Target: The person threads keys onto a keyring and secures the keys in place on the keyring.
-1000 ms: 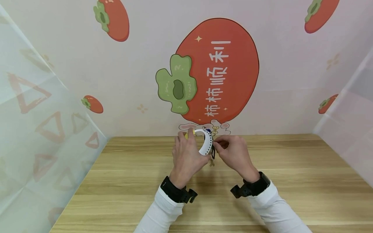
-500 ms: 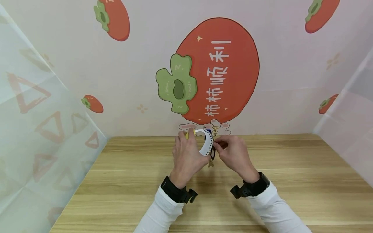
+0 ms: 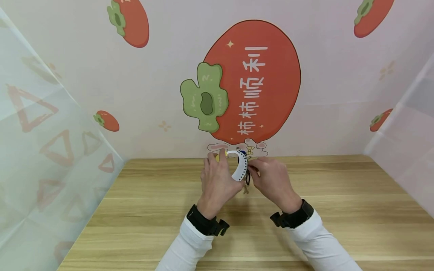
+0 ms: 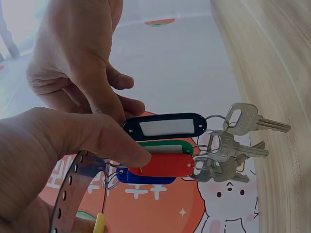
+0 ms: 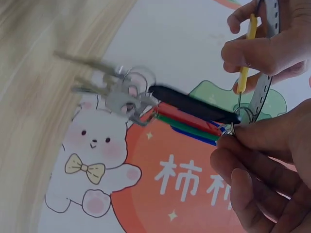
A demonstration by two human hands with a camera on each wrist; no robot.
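My left hand (image 3: 218,182) grips a curved white strip with a row of holes along its edge (image 3: 241,169). A yellow-handled piece with a thin metal rod (image 5: 247,58) is in the same hand. Its thumb rests by a red key tag (image 4: 167,165). Green (image 4: 187,145) and blue (image 4: 150,178) key tags lie close to the red one. My right hand (image 3: 272,182) pinches the ring end of a black key tag (image 5: 194,103), beside the metal rings at the strip. Metal keys (image 4: 226,145) dangle from the tags' other ends. The exact ring contact is partly hidden by fingers.
Both hands are above a wooden table (image 3: 149,210), near its back edge. Behind stands a pale backdrop (image 3: 325,94) printed with persimmons and a rabbit. Pale side sheets (image 3: 51,169) flank the table.
My right hand has turned slightly at the strip's right side, its fingers shifting a little. The keys have swung slightly. My left hand stays in place with the strip.
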